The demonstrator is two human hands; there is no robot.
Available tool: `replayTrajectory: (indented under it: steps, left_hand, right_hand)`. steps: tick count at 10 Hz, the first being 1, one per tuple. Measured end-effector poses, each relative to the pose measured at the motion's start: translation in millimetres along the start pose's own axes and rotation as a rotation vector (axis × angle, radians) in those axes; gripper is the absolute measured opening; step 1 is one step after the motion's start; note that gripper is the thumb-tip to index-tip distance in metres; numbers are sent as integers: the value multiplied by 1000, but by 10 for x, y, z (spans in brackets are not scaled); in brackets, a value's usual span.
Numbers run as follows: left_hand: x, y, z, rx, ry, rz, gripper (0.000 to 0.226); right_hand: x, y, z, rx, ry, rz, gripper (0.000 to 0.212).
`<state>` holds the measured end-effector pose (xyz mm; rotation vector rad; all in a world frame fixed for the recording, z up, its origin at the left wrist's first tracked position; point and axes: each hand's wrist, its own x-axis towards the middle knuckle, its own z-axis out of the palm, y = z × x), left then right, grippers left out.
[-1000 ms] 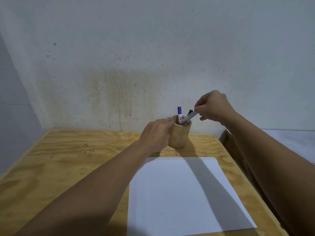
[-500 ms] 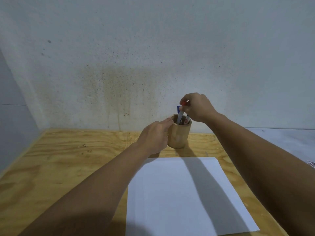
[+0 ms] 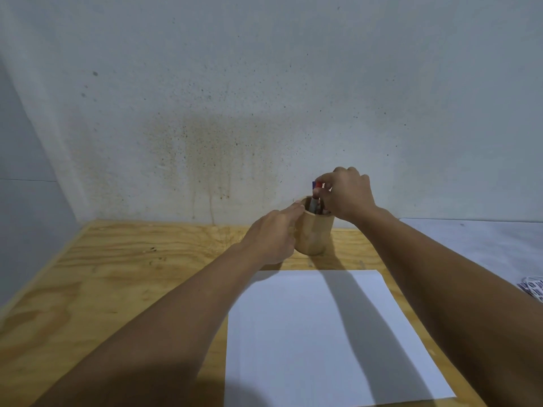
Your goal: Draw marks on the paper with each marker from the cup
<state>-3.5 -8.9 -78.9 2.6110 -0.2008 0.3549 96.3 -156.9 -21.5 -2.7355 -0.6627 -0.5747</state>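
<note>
Left hand (image 3: 271,236): my grip wraps the left side of the cup, thumb lying along its near-left rim, fingers hidden behind the wall; it holds the cup.
Right hand (image 3: 346,195): above the cup's mouth, my fingertips (image 3: 321,191) pinch the top of a marker; the grip is narrow and closed on that marker.
Marker (image 3: 315,199): stands nearly upright in the cup, grey barrel with a red and blue top end showing between my fingers; its lower part is inside the cup.
Other markers: dark ends show in the cup's mouth just right of the held one; I cannot tell how many.
Cup (image 3: 314,233): wooden, upright on the counter near the far edge, close to the wall, just beyond the paper's far edge and apart from it.
Paper (image 3: 323,333): white sheet, flat on the near right part of the counter, no marks visible; its far edge runs straight below the cup, its right edge lies near the counter's right edge; my arms' shadows cross it.
Counter (image 3: 117,274): plywood, bare to the left of my left arm as far as its left edge.
Wall (image 3: 235,98): stained, rises straight from the counter's far edge.
Right side: a pale surface (image 3: 484,245) lies beyond the counter's right edge, with a small printed item (image 3: 533,289) at the frame edge.
</note>
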Motion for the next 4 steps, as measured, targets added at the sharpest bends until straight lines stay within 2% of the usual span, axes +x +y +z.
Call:
replayTrajectory:
  steps: [3,4]
  left_hand:
    - [0,48,-38,47,-76,-8,81]
    - [-11,101,-72,53,-61,1,80]
  right_hand:
    - [-68,13,-31,108,-54,7,23]
    - [-97,17,-78,176,-23,30,33]
